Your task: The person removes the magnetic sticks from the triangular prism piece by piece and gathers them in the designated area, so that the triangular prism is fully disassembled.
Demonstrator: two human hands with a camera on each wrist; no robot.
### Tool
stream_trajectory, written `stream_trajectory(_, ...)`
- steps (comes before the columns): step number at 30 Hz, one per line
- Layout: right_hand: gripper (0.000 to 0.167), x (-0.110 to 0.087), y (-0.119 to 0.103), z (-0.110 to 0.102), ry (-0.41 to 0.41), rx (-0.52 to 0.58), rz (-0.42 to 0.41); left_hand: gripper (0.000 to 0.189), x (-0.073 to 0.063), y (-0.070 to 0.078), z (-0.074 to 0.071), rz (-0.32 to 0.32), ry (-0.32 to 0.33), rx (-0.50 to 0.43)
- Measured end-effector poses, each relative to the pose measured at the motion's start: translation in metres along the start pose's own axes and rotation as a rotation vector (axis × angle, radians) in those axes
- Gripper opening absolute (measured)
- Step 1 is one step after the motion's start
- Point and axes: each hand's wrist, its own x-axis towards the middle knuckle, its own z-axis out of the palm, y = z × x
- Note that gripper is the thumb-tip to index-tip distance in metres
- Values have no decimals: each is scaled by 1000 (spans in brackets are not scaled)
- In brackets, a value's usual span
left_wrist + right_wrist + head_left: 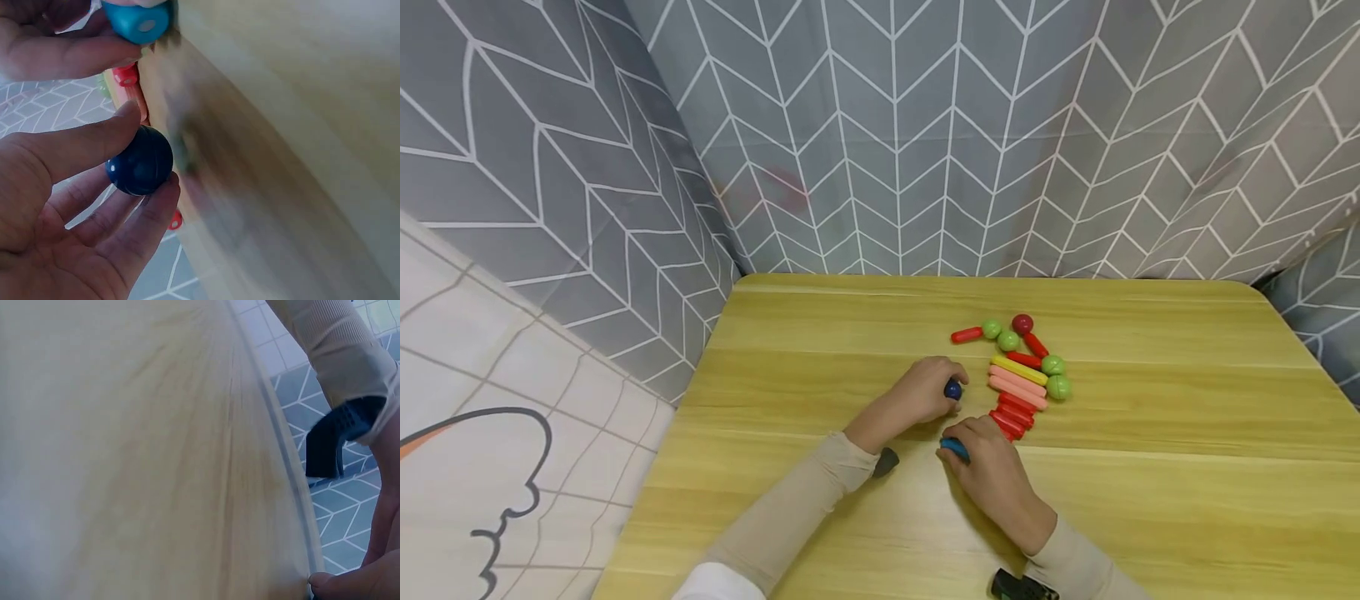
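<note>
My left hand (922, 392) pinches a dark blue ball (142, 161) between thumb and fingers, just over the table. To its right and nearer the front, my right hand (992, 471) grips a bright blue rod-like piece (955, 448); the left wrist view shows its round end with a pale spot. Just beyond the right hand lie several short red sticks (1015, 410) side by side. Above them come pink sticks (1017, 385), then a yellow stick (1019, 369). The right wrist view shows little of what the right hand holds.
Farther back on the wooden table (1187, 375) lie several green balls (1008, 340), a dark red ball (1022, 323) and more red sticks (966, 335). A patterned grey curtain (917, 150) hangs behind the table's back edge. Dark wrist devices (1022, 586) sit at both sleeves.
</note>
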Motion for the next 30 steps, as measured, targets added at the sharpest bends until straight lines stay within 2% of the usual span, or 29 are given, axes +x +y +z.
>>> stream_trajectory(5, 23, -1, 3, -1, 24, -18, -13, 35, 14, 7, 2, -2, -30, 23)
stream_trajectory(12, 23, 0, 4, -7, 20, -11, 24, 37, 25, 13, 0, 14, 6, 3)
stream_trajectory(19, 22, 0, 5, -8, 40, 9, 24, 44, 27, 13, 5, 25, 58, -49)
stream_trajectory(24, 22, -2, 6, -9, 54, 20, 24, 52, 26, 12, 7, 7, 95, -93)
stream_trajectory(30, 23, -4, 7, -10, 60, 20, 33, 50, 27, 12, 8, 17, 125, -115)
